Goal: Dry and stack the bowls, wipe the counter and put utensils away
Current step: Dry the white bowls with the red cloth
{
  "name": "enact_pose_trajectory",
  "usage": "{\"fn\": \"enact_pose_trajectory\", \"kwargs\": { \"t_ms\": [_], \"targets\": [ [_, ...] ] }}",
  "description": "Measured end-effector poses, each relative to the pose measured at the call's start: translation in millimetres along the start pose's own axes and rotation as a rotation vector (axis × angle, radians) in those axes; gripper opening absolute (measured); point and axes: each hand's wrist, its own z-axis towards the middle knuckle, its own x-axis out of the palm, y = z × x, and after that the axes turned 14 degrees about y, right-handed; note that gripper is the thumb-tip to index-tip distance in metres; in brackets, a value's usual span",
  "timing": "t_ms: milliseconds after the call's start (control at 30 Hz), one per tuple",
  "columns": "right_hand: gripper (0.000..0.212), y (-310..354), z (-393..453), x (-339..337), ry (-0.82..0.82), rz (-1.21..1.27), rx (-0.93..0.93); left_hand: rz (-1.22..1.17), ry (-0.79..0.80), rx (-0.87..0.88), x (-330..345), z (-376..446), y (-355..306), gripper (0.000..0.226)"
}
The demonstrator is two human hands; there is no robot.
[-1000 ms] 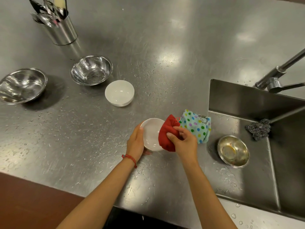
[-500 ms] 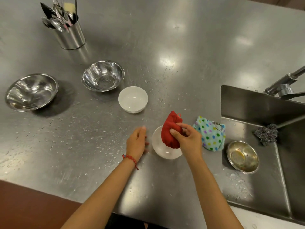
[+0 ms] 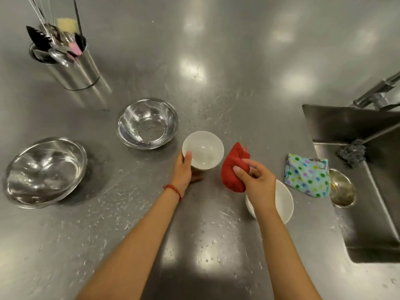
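Bowl-drying is the step I'm on, and I'd say I'm at the start of the second white one. My left hand [image 3: 184,169] is wrapped round the near side of a white bowl [image 3: 203,149], thumb hooked over the rim, while the bowl sits on the steel counter [image 3: 238,61]. My right hand [image 3: 257,184] has the red cloth [image 3: 233,169] bunched up and pinched between thumb and fingers, hanging just to the right of that bowl, not touching it. The other white bowl [image 3: 283,200] sits on the counter partly under my right wrist, so I can't see all of it.

Next move, as I read it: tip or lift the bowl with the left and push the cloth down inside, then around the outside. After that it should nest with the other white one.

Plenty left over. Two steel bowls, a mid-sized one [image 3: 148,123] right behind the white bowl and a big one [image 3: 45,172] off to the left, both look wet. Water drops are all over the counter. A utensil holder [image 3: 73,70] stands far left, already stuffed with tools. A polka-dot cloth [image 3: 307,175] lies at the sink's [image 3: 346,126] edge, with a small metal bowl [image 3: 343,188] and a steel scrubber [image 3: 351,151] down in it.

Only thing really in the way is the mid-sized steel bowl sitting close behind, so I'll want to lift toward me.
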Motion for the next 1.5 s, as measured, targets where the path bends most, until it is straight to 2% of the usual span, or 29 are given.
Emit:
{"fn": "enact_pose_trajectory", "kwargs": {
  "t_ms": [100, 267, 367, 533, 600, 700, 767, 833, 900, 1000, 1067, 1167, 1233, 1300, 1333, 1367, 1433, 1467, 1500],
  "targets": [
    [0.027, -1, -4, 0, -0.037, 0.003, 0.022, -0.014, 0.001, 0.010, 1, 5, -2, 0.021],
    [0.028, 2, -7, -2, -0.086, 0.008, 0.039, 0.029, -0.048, 0.117, -2, 6, -1, 0.029],
    [0.028, 12, -10, 0, -0.059, 0.001, 0.020, 0.012, -0.005, 0.131, -6, -5, -3, 0.034],
    [0.033, 26, -11, 17, 0.038, -0.093, -0.094, 0.046, 0.142, 0.159, -6, -33, -3, 0.027],
    [0.031, 25, -12, 29, 0.091, -0.216, -0.131, 0.113, 0.141, 0.204, -5, -40, -1, 0.036],
    [0.033, 16, -13, 45, 0.114, -0.671, -0.162, 0.184, 0.130, 0.252, -4, -47, 4, 0.045],
    [0.035, 8, -16, 55, 0.145, -0.968, -0.126, 0.185, 0.147, 0.253, -3, -51, 5, 0.042],
    [0.033, 7, -18, 60, 0.198, -1.103, -0.048, 0.198, 0.165, 0.227, -2, -54, 6, 0.033],
    [0.030, 9, -16, 56, 0.335, -1.024, -0.002, 0.204, 0.178, 0.216, -2, -58, 9, 0.027],
    [0.031, 14, -13, 43, 0.574, -0.674, 0.043, 0.184, 0.146, 0.207, 0, -66, 15, 0.030],
    [0.029, 13, -18, 45, 0.476, -0.507, 0.015, 0.190, 0.134, 0.201, 3, -69, 16, 0.031],
    [0.022, 7, -24, 60, 0.175, -0.544, -0.078, 0.189, 0.119, 0.217, 6, -71, 13, 0.032],
    [0.023, 7, -29, 64, 0.158, -0.566, -0.102, 0.191, 0.092, 0.237, 7, -71, 11, 0.033],
    [0.023, 6, -28, 58, 0.229, -0.836, -0.054, 0.179, 0.072, 0.239, 8, -71, 12, 0.033],
    [0.020, 5, -26, 50, 0.309, -0.945, -0.010, 0.176, 0.070, 0.231, 10, -72, 15, 0.033],
    [0.019, 6, -24, 43, 0.420, -0.954, 0.040, 0.184, 0.067, 0.222, 11, -74, 18, 0.033],
    [0.022, 8, -23, 30, 0.632, -0.782, 0.058, 0.219, 0.078, 0.195, 14, -79, 24, 0.033],
    [0.024, 8, -25, 27, 0.655, -0.644, 0.046, 0.237, 0.089, 0.181, 15, -81, 26, 0.031],
    [0.025, 7, -28, 28, 0.601, -0.525, 0.024, 0.252, 0.098, 0.171, 15, -81, 27, 0.031]
  ]
}}
